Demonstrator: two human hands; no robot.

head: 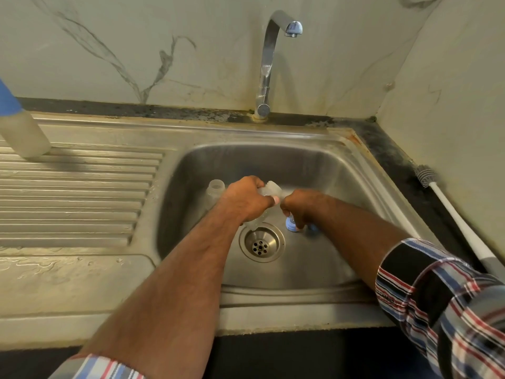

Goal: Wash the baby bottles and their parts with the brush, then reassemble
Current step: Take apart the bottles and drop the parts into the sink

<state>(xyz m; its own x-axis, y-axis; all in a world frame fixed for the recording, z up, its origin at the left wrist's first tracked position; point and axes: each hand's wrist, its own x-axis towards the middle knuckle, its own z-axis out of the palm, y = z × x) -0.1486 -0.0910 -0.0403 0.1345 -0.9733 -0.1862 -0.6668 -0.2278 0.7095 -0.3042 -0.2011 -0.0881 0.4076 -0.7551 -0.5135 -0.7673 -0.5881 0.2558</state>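
clear bottle held in left hand over sink basin | right hand pinches blue collar near drain | second bottle stands left | brush lies far right, untouched | step: probably gathering parts; next: fetch the brush

Steel sink, curved tap

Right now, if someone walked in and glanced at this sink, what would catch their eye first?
Two bare forearms meet over the sink basin: the left hand grips a clear bottle, and the right hand reaches down to a blue ring near the drain. A long white brush lies on the dark counter at right, and another bottle stands on the drainboard at far left.
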